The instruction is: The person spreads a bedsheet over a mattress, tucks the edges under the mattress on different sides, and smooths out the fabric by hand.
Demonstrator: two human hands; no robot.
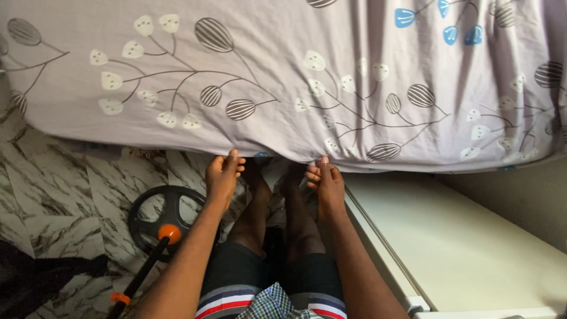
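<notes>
A lilac bed sheet (283, 71) printed with grey, white and blue leaf shapes covers the mattress across the top of the view. My left hand (222, 176) pinches the sheet's lower edge with thumb up against the fabric. My right hand (326, 180) grips the same edge a little to the right. Both hands hold the hem where it hangs over the mattress side, pulled taut into folds between them. My legs stand below, between my arms.
A black steering-wheel-like disc (168, 217) lies on the marbled floor (53, 189) at left, with a black rod tipped by an orange knob (169, 233) across it. A cream-coloured cabinet top (466, 248) sits at right, close to my right leg.
</notes>
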